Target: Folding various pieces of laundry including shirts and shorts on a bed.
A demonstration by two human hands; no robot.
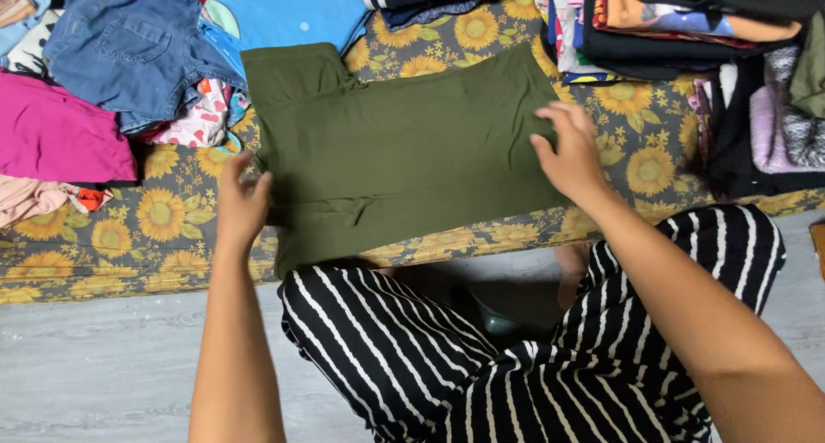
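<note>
Head view looks down on an olive green garment (404,142) spread flat on a mattress (163,228) covered in a sunflower-print sheet. It lies in the middle of the scene, folded into a broad rectangle, with its near edge hanging slightly over the mattress's near side.

At the garment's left edge the left hand (242,204) rests with fingers closed loosely on the cloth, pinching its border. On the right edge the right hand (571,155) lies palm down, fingers spread wide and pressing the fabric flat; it grips nothing.

Left of the garment lie a pair of blue denim shorts (129,48), a magenta cloth (56,138) nearer the left edge, and a white piece with a small heart print (193,116) just beside the garment's far left corner. A light blue top (288,9) lies at the far side, touching the garment's far edge. At the far right stand stacks of folded clothes (687,22) in mixed colours, well apart from the left hand. Near the camera, the person's black-and-white striped trousers (516,357) fill the lower part above a grey wood-look floor (94,366).
</note>
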